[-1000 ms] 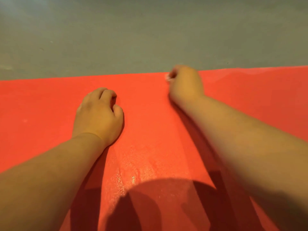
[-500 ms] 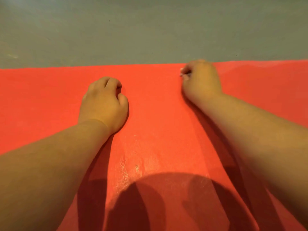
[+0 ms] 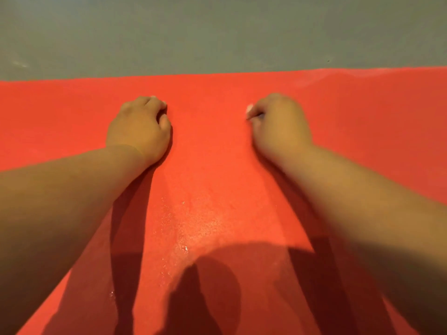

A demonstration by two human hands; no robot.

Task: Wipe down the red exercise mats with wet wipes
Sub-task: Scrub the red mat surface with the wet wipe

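A red exercise mat (image 3: 217,165) fills most of the head view, with a wet, shiny streak (image 3: 191,228) running down its middle. My right hand (image 3: 281,124) rests knuckles-up on the mat, its fingers curled round a white wet wipe (image 3: 249,110), of which only a small corner shows at the fingertips. My left hand (image 3: 140,126) rests on the mat to the left, its fingers curled under; nothing shows in it. Both forearms reach in from the bottom corners.
A grey floor (image 3: 217,32) lies beyond the mat's far edge (image 3: 217,74). The mat's surface rises in a slight wrinkle at the far right (image 3: 362,73). Shadows of my head and arms fall on the near part of the mat.
My right hand has drawn the wipe back from the mat's far edge toward me. My left hand stays planted on the mat.
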